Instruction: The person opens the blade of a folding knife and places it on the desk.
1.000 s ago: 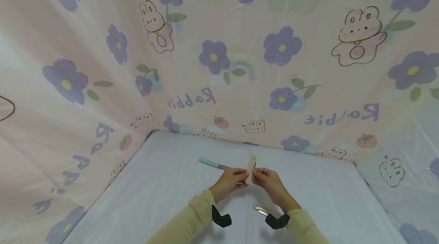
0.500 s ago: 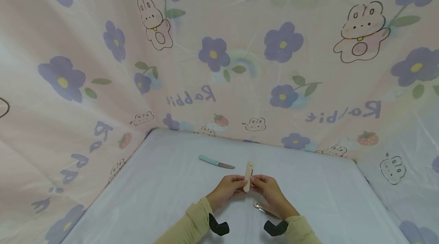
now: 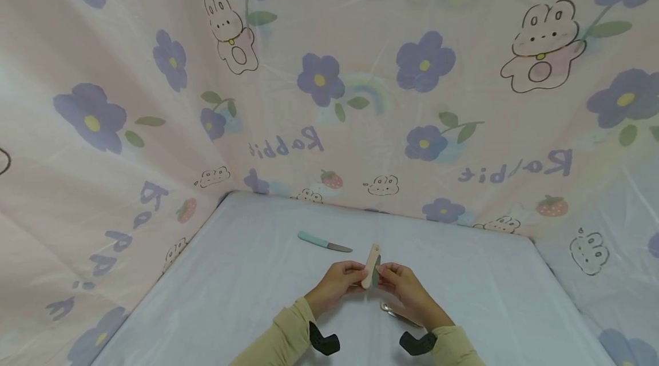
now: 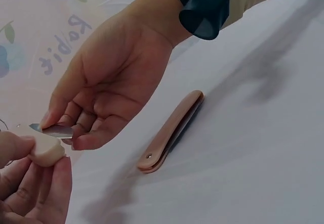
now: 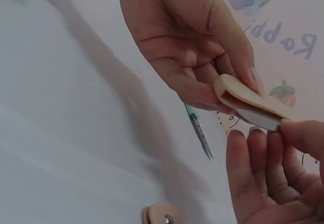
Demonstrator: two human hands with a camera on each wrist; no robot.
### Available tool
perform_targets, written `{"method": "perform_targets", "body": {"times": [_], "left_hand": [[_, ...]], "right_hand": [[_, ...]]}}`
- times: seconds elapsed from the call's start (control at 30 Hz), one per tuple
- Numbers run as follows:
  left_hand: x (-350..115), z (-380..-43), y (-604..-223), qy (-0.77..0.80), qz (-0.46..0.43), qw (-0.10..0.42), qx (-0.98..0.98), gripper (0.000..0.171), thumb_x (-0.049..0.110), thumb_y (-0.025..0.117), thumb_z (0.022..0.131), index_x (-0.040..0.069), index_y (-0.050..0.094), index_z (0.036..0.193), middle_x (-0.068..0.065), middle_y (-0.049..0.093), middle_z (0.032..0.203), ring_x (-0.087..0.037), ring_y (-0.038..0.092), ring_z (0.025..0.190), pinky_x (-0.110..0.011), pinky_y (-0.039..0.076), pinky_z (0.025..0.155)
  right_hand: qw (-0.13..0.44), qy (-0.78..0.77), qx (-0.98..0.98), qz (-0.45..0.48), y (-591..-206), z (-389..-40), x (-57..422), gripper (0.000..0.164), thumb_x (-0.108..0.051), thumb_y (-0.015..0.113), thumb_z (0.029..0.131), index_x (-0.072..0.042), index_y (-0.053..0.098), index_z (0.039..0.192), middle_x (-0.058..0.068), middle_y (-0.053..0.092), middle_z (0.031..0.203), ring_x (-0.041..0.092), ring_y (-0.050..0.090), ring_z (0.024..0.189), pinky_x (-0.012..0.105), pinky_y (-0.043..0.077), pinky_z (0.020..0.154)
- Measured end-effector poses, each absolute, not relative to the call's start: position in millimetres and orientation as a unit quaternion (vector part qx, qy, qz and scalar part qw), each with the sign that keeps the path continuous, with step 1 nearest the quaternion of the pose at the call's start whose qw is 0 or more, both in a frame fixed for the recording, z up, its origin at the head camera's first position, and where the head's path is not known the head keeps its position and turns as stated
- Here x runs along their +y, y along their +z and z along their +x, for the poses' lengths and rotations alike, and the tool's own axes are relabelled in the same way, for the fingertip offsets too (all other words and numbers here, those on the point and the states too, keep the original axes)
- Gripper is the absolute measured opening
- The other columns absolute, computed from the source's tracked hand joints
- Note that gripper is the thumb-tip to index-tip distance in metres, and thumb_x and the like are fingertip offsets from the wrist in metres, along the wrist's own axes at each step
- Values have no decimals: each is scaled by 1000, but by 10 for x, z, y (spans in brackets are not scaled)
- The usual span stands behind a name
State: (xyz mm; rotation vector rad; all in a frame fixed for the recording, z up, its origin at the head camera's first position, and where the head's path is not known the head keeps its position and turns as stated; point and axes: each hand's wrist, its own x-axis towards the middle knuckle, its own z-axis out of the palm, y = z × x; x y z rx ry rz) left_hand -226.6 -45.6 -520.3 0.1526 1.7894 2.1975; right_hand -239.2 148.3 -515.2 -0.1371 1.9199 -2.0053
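Observation:
Between the hands is a folding knife with a cream handle point(image 3: 372, 263), its blade point(image 3: 376, 272) angled partway out of the slot. My left hand point(image 3: 337, 286) grips the handle near its lower end. Thumb and fingers of my right hand point(image 3: 407, 289) pinch the blade; the left wrist view shows its metal point(image 4: 56, 131) under the thumb. Below the right hand, a second folding knife point(image 4: 172, 130) with a pinkish-tan handle lies on the table. Beyond the left hand lies a knife with a mint-green handle point(image 3: 312, 239), its blade pointing right.
A white cloth covers the table point(image 3: 247, 263). Printed curtains point(image 3: 360, 143) with flowers and rabbits enclose its back and sides. Black wrist devices point(image 3: 324, 340) sit by both cuffs.
The blade has swung partway out of the cream handle. Both hands came slightly toward the body, uncovering the mint-green knife's blade. The second folding knife shows more beneath the right wrist.

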Motion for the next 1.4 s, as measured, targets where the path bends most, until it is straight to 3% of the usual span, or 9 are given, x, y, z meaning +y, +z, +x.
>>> {"method": "perform_targets", "body": {"times": [0.33,0.7,0.93,1.4], "left_hand": [[-453,-2228,-5240,772,66,146,615,30,17,63,90,-4,58,111,-12,65,100,-18,63,88,-35,54,78],[-486,-2214,-5207,746,77,138,647,26,14,63,89,-3,60,107,-11,66,98,-17,63,85,-33,55,74],[-522,-2229,-5201,736,77,139,658,26,15,62,90,-3,60,109,-11,64,98,-18,62,86,-34,54,75],[-694,-2246,-5199,705,71,148,690,29,21,64,89,2,62,111,-10,61,105,-19,60,89,-32,54,75]], "right_hand": [[160,-710,681,-85,-5139,-2299,1427,33,-16,59,92,10,49,110,9,63,93,18,61,87,33,52,81],[188,-699,684,-89,-5140,-2262,1482,30,-18,57,94,7,48,108,8,62,92,19,60,85,34,51,80],[147,-675,717,-95,-5143,-2270,1548,32,-17,59,92,8,49,108,16,60,97,19,59,86,33,53,78],[127,-644,747,-107,-5122,-2247,1710,31,-15,58,93,9,52,111,26,56,100,38,58,91,32,53,77]]}}
